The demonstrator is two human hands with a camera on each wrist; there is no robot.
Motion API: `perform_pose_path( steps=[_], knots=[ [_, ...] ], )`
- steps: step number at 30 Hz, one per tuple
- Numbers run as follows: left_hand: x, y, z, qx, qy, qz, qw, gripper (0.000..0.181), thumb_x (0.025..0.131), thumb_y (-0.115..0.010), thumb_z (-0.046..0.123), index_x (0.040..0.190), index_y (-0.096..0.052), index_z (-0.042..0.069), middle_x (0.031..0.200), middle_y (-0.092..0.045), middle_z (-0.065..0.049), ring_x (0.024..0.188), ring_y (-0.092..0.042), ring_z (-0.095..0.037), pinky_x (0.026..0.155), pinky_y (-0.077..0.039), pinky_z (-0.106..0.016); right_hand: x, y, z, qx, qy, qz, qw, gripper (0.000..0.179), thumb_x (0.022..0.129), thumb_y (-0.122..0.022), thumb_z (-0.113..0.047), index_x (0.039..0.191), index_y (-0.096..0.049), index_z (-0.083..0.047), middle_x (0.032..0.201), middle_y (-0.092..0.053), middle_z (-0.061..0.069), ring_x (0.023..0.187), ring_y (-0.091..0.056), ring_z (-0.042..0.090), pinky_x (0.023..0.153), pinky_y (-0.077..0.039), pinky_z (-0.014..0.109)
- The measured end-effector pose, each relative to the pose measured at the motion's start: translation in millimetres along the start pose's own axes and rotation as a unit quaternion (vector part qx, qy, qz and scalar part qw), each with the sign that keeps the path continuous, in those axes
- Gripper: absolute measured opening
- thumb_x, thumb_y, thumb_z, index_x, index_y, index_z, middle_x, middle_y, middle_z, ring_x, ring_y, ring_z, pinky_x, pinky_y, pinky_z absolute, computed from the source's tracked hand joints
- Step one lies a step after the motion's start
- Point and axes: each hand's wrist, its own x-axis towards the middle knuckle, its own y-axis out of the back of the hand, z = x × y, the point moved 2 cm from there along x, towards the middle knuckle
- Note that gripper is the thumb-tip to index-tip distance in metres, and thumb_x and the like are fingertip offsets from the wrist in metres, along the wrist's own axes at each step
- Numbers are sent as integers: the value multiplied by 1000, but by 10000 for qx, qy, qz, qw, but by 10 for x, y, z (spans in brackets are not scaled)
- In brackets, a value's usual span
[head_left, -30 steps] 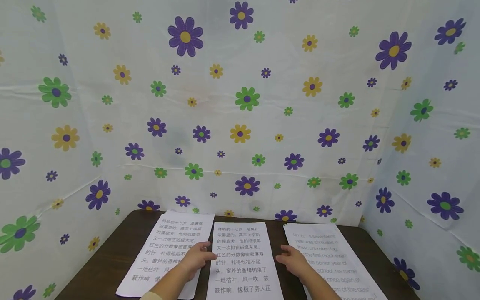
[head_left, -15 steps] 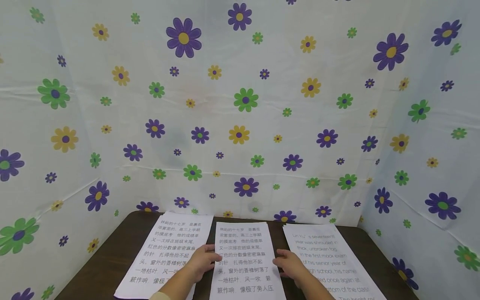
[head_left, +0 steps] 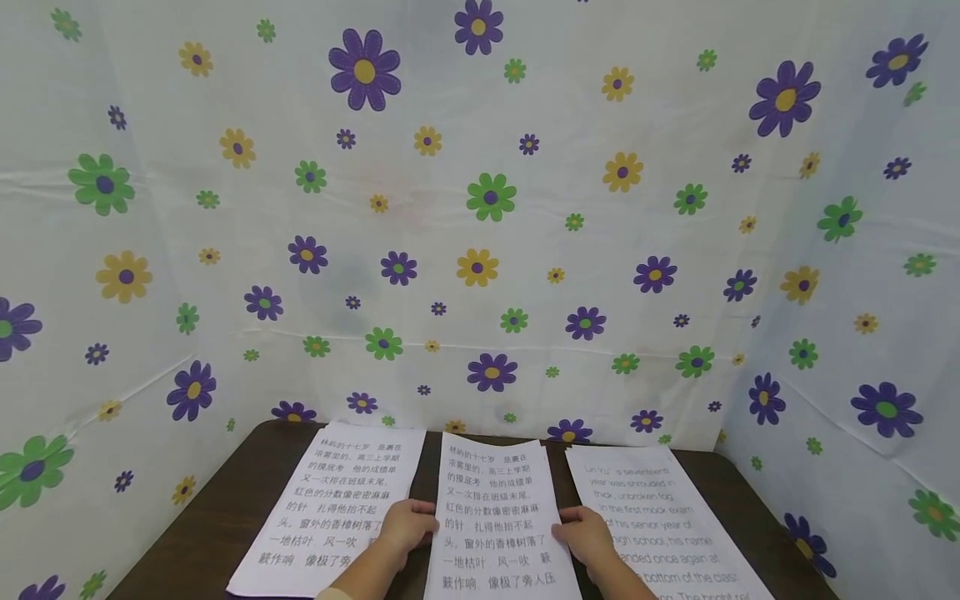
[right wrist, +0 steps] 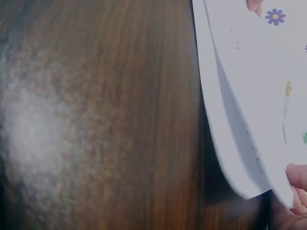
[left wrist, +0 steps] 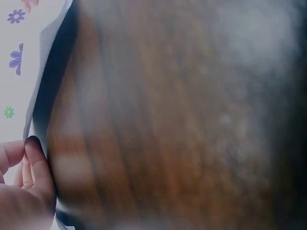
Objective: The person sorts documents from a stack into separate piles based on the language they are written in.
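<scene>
In the head view, a white sheet of paper [head_left: 495, 518] printed with large Chinese characters lies between my hands, its far edge curling upward. My left hand [head_left: 407, 527] pinches its left edge; the left wrist view shows that edge between thumb and fingers [left wrist: 39, 165]. On the opposite edge, my right hand [head_left: 587, 536] grips with the thumb [right wrist: 297, 175] on top and the fingers beneath. Seen from the right wrist, paper layers [right wrist: 242, 139] bow apart above the table, with a gap between them. How many sheets are held I cannot tell.
A stack of Chinese-printed pages [head_left: 341, 483] lies to the left, partly behind my left forearm. English-printed pages [head_left: 660, 508] lie to the right. All are on a dark brown wooden table [head_left: 202, 525]. Flower-patterned white cloth [head_left: 480, 225] encloses the back and sides.
My left hand has moved right and down to the middle paper's left edge; my right hand has closed on the other edge. The paper has shifted right and its far end has risen.
</scene>
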Motion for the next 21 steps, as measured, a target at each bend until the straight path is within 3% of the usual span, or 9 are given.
perform_pose_path(
  steps=[8, 14, 21],
  knots=[
    [-12, -1, 4, 228, -17, 221, 9995, 21, 84, -60, 5, 97, -66, -11, 84, -65, -10, 71, -64, -13, 66, -61, -29, -33, -8, -27, -134, 28, 217, 9997, 25, 85, -68, -16, 98, -66, 5, 83, -64, 10, 75, -59, 19, 65, -50, 32],
    [-25, -23, 38, 509, -140, 289, 9982, 25, 86, -65, 11, 98, -67, -10, 85, -67, -10, 73, -66, -12, 66, -61, -30, -34, -23, -40, -100, 19, 358, 9993, 25, 86, -66, -18, 97, -67, 5, 81, -64, 10, 73, -59, 18, 64, -50, 31],
    [-10, -26, 25, 817, -242, 273, 9960, 27, 81, -67, 5, 102, -66, -11, 89, -68, -12, 80, -70, -20, 72, -62, -36, 2, -30, -47, 14, 138, 642, 9978, 25, 88, -66, -22, 100, -67, 1, 84, -64, 8, 73, -57, 17, 62, -49, 28]
  ],
)
